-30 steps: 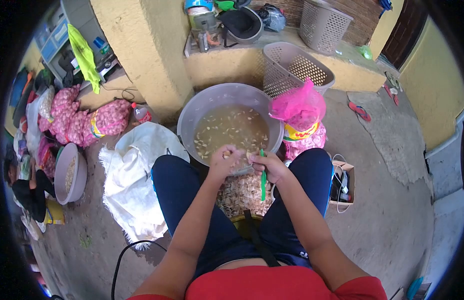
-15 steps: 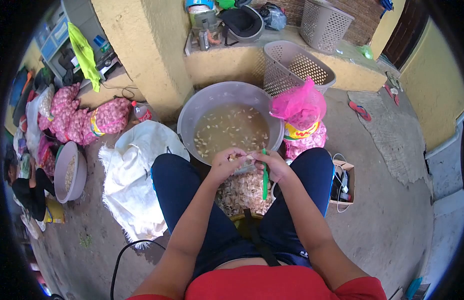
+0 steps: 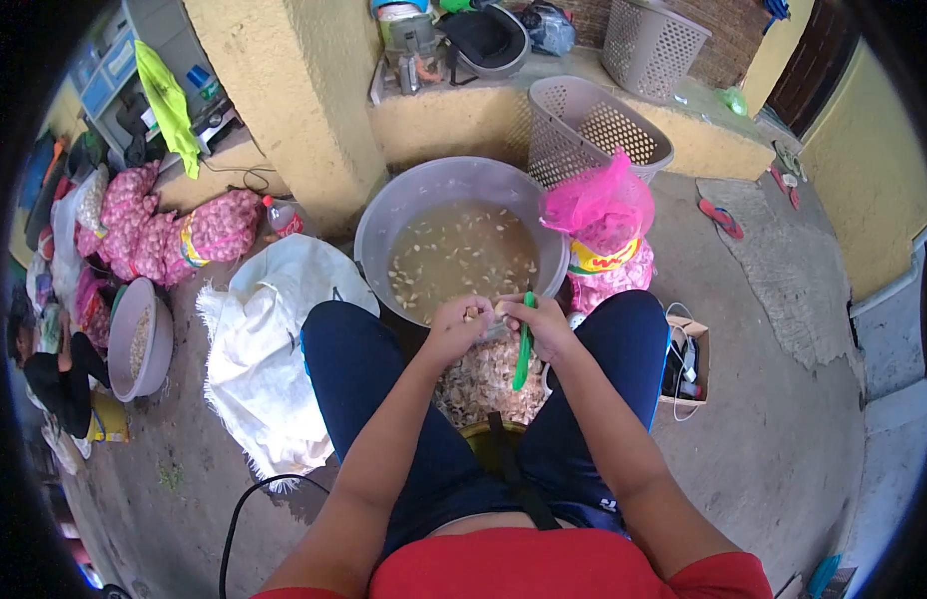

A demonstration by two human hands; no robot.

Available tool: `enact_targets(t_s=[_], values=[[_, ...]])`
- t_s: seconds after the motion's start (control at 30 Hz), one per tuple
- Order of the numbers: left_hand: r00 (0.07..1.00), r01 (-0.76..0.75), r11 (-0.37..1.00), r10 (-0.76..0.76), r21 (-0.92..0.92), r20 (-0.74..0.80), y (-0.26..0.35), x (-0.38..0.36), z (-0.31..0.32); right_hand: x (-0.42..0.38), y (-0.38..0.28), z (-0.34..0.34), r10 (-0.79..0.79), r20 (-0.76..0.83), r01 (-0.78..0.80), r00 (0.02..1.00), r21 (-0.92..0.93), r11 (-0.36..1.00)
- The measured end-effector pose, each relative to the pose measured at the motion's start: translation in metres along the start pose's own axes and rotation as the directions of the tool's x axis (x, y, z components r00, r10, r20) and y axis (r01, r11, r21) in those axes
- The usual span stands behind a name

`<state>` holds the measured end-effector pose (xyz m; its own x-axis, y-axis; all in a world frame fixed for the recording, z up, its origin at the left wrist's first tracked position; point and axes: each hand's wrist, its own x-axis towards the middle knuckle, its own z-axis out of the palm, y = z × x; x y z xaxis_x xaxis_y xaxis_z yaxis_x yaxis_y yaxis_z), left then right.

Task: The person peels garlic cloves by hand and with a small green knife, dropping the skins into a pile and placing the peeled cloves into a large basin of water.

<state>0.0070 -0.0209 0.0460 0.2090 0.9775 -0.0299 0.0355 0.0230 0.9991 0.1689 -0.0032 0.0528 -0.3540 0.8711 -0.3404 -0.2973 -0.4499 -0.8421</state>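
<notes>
My right hand (image 3: 543, 327) is closed on a small green knife (image 3: 524, 354), whose long green handle points down toward my lap. A pale garlic clove (image 3: 501, 310) shows at its fingertips. Close beside it, my left hand (image 3: 459, 329) is curled, with a small pale garlic piece (image 3: 471, 314) between its fingers. Both hands are over the near rim of a large grey basin (image 3: 371, 225) of cloudy water with peeled cloves floating in it. Below them, between my knees, lies a heap of garlic cloves and skins (image 3: 488, 384).
A pink mesh garlic bag (image 3: 608, 270) stands right of the basin, by a perforated laundry basket (image 3: 558, 130). A white sack (image 3: 274, 359) lies left of my knee. A box with cables (image 3: 688, 369) sits at right. Another person (image 3: 69, 374) sits far left near a tub (image 3: 149, 344).
My hands have moved slightly apart, the left one turning with its fingers curling in. The green handle has tilted, its lower end swinging a little left.
</notes>
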Motion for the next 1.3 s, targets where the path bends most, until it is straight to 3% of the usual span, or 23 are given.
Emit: enact_targets(t_s=[0.17, 0.37, 0.43, 0.57, 0.67, 0.87, 0.97, 1.3], values=[[0.999, 0.002, 0.999, 0.0, -0.042, 0.037, -0.009, 0.001, 0.003, 0.0, -0.002, -0.002, -0.001, 0.044, 0.002, 0.999, -0.033, 0.999], [0.988, 0.145, 0.981, -0.138, -0.131, 0.062, -0.007, 0.001, 0.002, 0.001, -0.006, -0.004, -0.052, 0.081, 0.062, 0.995, -0.125, 0.99], [0.993, 0.111, 0.979, -0.117, -0.169, -0.026, -0.01, 0.003, 0.004, 0.001, -0.003, -0.003, -0.153, 0.027, 0.154, 0.988, -0.28, 0.947], [0.983, 0.103, 0.973, -0.131, -0.207, -0.126, -0.006, 0.005, 0.006, -0.002, -0.005, 0.006, -0.303, -0.045, 0.227, 0.952, -0.562, 0.795], [0.974, 0.111, 0.975, -0.145, -0.194, -0.172, -0.003, 0.004, 0.004, 0.002, 0.001, 0.001, -0.518, 0.081, 0.388, 0.852, -0.761, 0.52], [0.978, 0.148, 0.971, -0.172, -0.188, -0.118, -0.001, 0.003, 0.003, 0.0, 0.001, 0.008, -0.621, 0.239, 0.467, 0.747, -0.853, 0.233], [0.972, 0.153, 0.98, -0.172, -0.124, -0.161, 0.0, 0.004, 0.005, 0.001, 0.004, 0.009, -0.629, 0.292, 0.5, 0.72, -0.847, 0.178], [0.976, -0.03, 0.999, 0.028, -0.009, -0.214, -0.024, 0.01, 0.008, -0.003, 0.005, 0.014, -0.618, 0.231, 0.458, 0.752, -0.857, 0.236]])
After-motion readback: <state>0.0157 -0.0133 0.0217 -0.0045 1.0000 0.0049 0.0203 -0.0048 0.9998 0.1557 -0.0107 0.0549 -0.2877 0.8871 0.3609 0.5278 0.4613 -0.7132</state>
